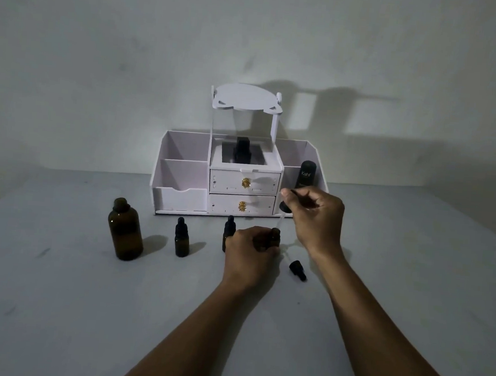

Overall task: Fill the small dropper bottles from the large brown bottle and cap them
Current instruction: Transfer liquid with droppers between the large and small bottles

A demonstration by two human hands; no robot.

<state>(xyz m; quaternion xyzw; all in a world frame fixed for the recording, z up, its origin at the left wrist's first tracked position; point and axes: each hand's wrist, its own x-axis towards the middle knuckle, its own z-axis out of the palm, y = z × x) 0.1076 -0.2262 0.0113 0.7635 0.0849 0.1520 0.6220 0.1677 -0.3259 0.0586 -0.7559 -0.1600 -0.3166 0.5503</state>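
Observation:
The large brown bottle (125,230) stands uncapped at the left of the table. Right of it stand two capped small dropper bottles, one alone (181,238) and one (229,231) partly hidden behind my left hand (250,253). That hand grips a third small bottle (274,236), which has no cap. My right hand (317,215) pinches the black bulb of a dropper (283,210); its clear glass tube points down into the mouth of the held bottle. A second dropper cap (297,269) lies on its side on the table just right of my left hand.
A white desk organizer (182,179) with two drawers and side compartments stands against the wall behind the bottles. A dark tube marked Kahf (306,174) sits in its right compartment and a black bottle (243,150) on its middle shelf.

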